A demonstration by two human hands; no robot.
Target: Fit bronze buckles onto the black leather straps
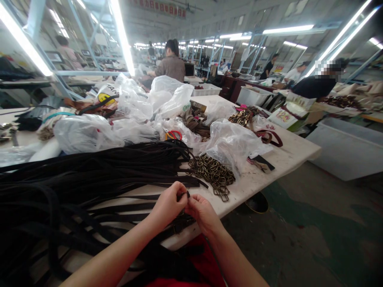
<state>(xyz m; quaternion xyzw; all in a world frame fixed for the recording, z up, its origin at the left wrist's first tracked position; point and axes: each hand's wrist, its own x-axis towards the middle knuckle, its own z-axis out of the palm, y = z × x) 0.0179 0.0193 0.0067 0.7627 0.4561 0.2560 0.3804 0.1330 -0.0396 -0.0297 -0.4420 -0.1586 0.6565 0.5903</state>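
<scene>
Close together over the table's front edge, my left hand (171, 203) and my right hand (201, 209) are both closed in a pinch. Between the fingertips shows the dark end of a strap (188, 194), mostly covered by the fingers. A thin dark strip (214, 252) hangs below my right wrist toward my lap. Just beyond the hands lies a heap of brass-coloured metal buckles (213, 172). Long black straps (89, 169) cover the table to the left, some passing under my left forearm.
Behind the straps are crumpled clear plastic bags (86, 133), red-handled scissors (173, 135) and more gold hardware (241, 116). The pale table (287, 159) ends at right, near a white bin (350, 147). Several people work further back, one person (173, 63) facing away.
</scene>
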